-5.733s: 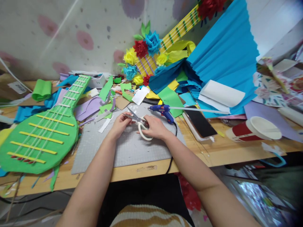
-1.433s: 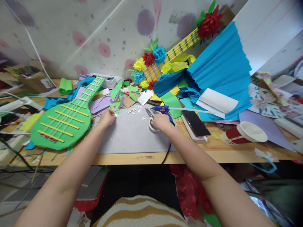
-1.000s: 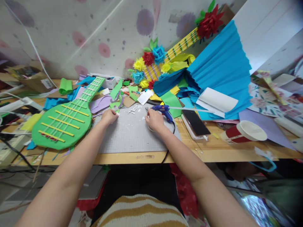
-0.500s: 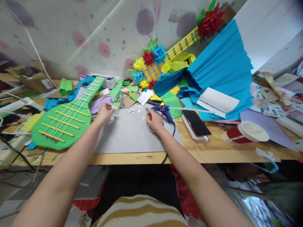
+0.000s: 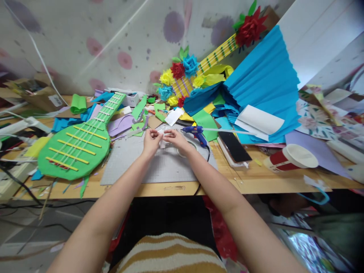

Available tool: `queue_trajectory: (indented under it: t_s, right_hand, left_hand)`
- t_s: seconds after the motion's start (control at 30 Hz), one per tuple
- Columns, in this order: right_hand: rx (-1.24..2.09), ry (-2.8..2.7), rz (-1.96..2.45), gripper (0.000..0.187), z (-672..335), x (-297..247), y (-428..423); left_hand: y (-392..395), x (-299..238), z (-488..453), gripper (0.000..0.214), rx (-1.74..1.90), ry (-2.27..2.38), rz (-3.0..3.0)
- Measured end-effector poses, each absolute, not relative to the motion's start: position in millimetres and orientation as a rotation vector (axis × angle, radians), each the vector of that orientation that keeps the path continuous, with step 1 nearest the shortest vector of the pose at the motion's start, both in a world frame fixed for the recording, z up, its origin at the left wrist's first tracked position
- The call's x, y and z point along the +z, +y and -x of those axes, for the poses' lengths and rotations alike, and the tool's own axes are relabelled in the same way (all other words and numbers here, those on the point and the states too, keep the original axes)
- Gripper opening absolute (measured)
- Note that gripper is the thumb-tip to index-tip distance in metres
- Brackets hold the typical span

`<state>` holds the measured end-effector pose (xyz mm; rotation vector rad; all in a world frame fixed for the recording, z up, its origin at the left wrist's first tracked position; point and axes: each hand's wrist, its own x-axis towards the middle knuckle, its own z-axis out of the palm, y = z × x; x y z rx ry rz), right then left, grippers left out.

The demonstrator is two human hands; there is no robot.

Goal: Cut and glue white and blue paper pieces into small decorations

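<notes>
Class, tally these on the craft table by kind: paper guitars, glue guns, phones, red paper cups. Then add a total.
Paper guitars: 2
Glue guns: 1
Phones: 1
Red paper cups: 1
Total: 5

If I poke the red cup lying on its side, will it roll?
Probably: the red cup lies on its round side, wider at the mouth, so it would likely curve. It looks like paper, so probably light and squashy.
</notes>
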<state>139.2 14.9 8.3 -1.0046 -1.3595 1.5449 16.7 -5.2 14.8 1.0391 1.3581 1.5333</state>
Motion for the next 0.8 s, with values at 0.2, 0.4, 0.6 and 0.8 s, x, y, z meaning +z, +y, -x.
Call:
queue_trajectory:
  t_s: [0.2, 0.4, 0.6, 0.8]
  right_hand:
    - [1.635, -1.308, 1.096, 0.022, -132.0, 7.6, 7.5]
    - [1.69, -1.237, 1.115, 0.012, -110.6, 13.1, 6.0]
    - [1.552, -1.278, 1.205, 0.012, -108.2, 2.0, 11.1]
    - [1.418, -1.403, 1.361, 0.009, -137.5, 8.0, 14.4]
  left_hand:
    - [-7.9, 5.1, -3.3, 0.028, 1.557, 1.353, -1.015]
    - [-8.6, 2.8, 10.2, 0.03, 1.591, 1.321, -0.981]
    - [-10.4, 1.1, 16.3, 0.028, 1.525, 1.435, -1.034]
    - [3.6, 14.2, 66.7, 0.018, 1.517, 1.794, -1.21]
